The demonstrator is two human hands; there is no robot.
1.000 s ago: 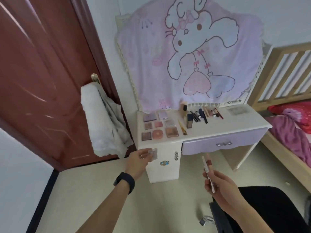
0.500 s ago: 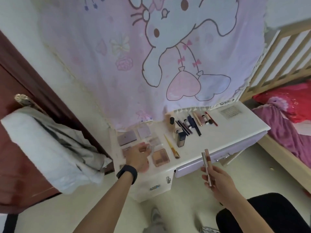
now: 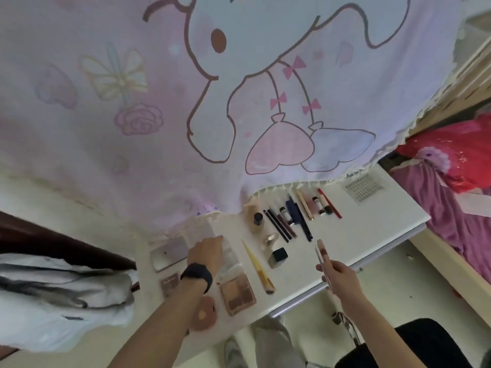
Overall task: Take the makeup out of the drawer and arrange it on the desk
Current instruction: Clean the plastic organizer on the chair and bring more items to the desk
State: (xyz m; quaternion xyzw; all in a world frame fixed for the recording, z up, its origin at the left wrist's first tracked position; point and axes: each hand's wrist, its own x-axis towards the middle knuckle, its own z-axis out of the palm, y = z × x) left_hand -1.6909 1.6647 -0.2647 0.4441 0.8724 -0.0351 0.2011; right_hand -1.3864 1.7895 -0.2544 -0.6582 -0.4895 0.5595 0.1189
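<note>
At the desk (image 3: pixel 372 221), arranging makeup.
Along the left end, palettes (image 3: pixel 237 293); by the back edge, a row of pencils (image 3: pixel 279 226). Near the back-left corner, left hand (image 3: pixel 207 252) knuckles-up over a clear case (image 3: pixel 229 254), grip impossible to tell. Above the front edge, right hand (image 3: pixel 337 274) pinching two tubes (image 3: pixel 321 252).

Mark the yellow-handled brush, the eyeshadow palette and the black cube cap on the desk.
yellow-handled brush (image 3: pixel 255 262): head view, mid-handle.
eyeshadow palette (image 3: pixel 238 294): head view, middle of the pans.
black cube cap (image 3: pixel 279 254): head view, top face.
</note>
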